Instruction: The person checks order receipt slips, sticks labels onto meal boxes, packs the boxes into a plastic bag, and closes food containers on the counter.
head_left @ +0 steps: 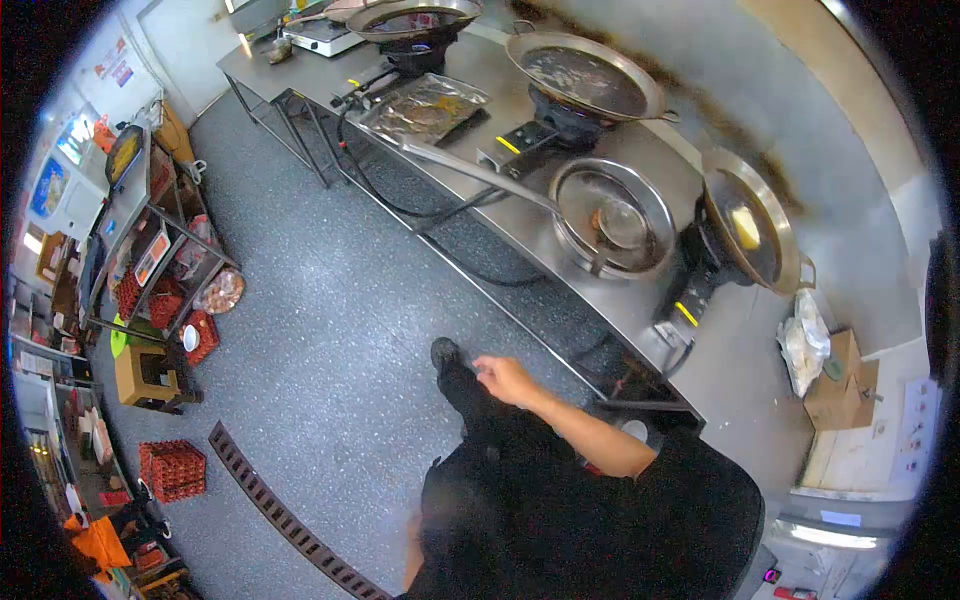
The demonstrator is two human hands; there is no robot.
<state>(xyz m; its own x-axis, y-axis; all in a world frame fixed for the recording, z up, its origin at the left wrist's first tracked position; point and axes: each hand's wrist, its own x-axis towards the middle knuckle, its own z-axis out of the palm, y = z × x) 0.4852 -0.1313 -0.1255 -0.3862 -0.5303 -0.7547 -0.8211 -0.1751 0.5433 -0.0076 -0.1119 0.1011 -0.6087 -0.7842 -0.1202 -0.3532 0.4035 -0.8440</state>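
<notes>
My right hand (503,380) hangs over the dark trousers near the steel counter, its fingers curled; whether anything is in them is too small to tell. At the bottom, my left hand is hidden below the forearm (413,550), beside the dark clothing. Nearest on the counter is a round steel basin (655,245) with a strainer inside and a long handle (480,172) reaching left. To its right a wok (775,235) on a burner holds a pale yellow piece (745,228) in liquid. Behind the basin stands another wok (590,80) with dark liquid.
A foil-lined tray (425,108) and a third wok (412,18) stand farther along the counter (740,350). A drain grate (285,520) crosses the floor. Red crates (172,470), a brown stool (150,378) and a shelf rack (185,235) line the left side.
</notes>
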